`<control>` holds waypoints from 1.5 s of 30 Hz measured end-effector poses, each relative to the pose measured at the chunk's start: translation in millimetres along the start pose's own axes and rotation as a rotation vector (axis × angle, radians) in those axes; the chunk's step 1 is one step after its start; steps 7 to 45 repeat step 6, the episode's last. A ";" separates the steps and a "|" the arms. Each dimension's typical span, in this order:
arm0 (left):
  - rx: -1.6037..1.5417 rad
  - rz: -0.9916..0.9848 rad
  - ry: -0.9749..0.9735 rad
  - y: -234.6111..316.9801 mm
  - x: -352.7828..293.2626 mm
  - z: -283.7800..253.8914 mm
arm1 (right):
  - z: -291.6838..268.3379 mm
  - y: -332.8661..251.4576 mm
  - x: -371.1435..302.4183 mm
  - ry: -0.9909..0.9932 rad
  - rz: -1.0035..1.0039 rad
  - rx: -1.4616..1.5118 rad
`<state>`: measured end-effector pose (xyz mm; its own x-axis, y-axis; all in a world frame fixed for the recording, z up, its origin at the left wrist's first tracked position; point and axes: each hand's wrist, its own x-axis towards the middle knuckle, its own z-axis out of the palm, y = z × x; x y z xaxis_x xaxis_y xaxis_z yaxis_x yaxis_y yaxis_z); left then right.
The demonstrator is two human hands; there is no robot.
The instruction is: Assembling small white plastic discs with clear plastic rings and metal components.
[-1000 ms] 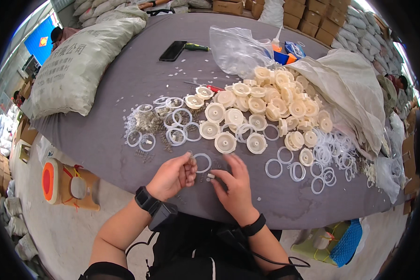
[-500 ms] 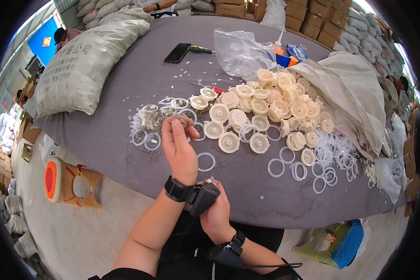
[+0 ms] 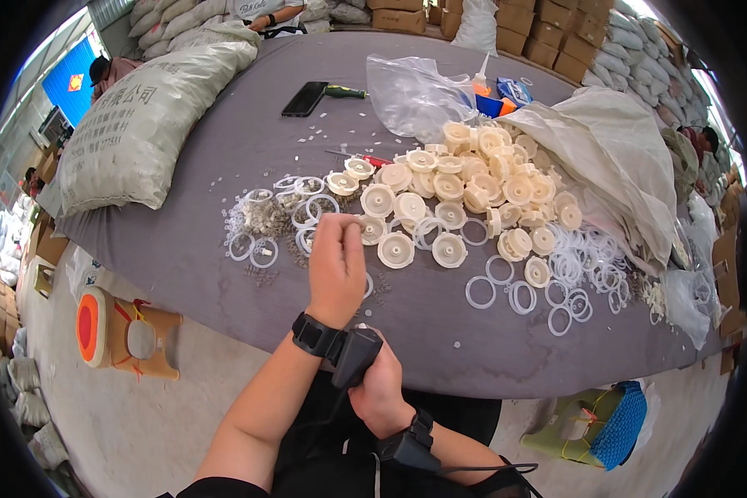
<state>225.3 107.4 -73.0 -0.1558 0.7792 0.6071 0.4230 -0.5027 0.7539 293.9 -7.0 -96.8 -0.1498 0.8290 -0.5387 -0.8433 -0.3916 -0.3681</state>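
My left hand [image 3: 338, 270] is over the table at the near edge of the loose parts, fingers bunched in a pinch; whatever they hold is hidden. Close beyond it are cream round plastic caps [image 3: 396, 250], clear sealing rings [image 3: 319, 206] and a heap of small whitish parts [image 3: 264, 217]. My right hand [image 3: 379, 386] is closed lower down, at the table's near edge. Its fingers are partly covered by the black device [image 3: 358, 355] on my left wrist. A small whitish plastic piece [image 3: 361, 326] shows at its fingertips.
Many caps are piled right of centre, with more clear rings [image 3: 585, 274] beside them. Behind lie a clear bag [image 3: 415, 95], phone [image 3: 305, 99] and screwdriver [image 3: 346, 91]. A full woven sack [image 3: 153, 124] rests at left. Stools [image 3: 129, 334] stand on the floor.
My left hand has turned, its fingers now closing together and pointing toward the caps. My right hand has shifted slightly and is more hidden behind the left wrist device. The view has shifted a little.
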 end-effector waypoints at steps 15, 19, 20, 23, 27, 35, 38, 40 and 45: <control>-0.488 -0.402 0.084 -4.0 -2.2 10.9 | -4.4 3.8 -5.4 -0.059 -0.039 -0.022; -0.488 -0.402 0.084 -4.0 -2.2 10.9 | -4.4 3.8 -5.4 -0.059 -0.039 -0.022; -0.488 -0.402 0.084 -4.0 -2.2 10.9 | -4.4 3.8 -5.4 -0.059 -0.039 -0.022; -0.488 -0.402 0.084 -4.0 -2.2 10.9 | -4.4 3.8 -5.4 -0.059 -0.039 -0.022; -0.488 -0.402 0.084 -4.0 -2.2 10.9 | -4.4 3.8 -5.4 -0.059 -0.039 -0.022; -0.488 -0.402 0.084 -4.0 -2.2 10.9 | -4.4 3.8 -5.4 -0.059 -0.039 -0.022; -0.488 -0.402 0.084 -4.0 -2.2 10.9 | -4.4 3.8 -5.4 -0.059 -0.039 -0.022; -0.488 -0.402 0.084 -4.0 -2.2 10.9 | -4.4 3.8 -5.4 -0.059 -0.039 -0.022; -0.488 -0.402 0.084 -4.0 -2.2 10.9 | -4.4 3.8 -5.4 -0.059 -0.039 -0.022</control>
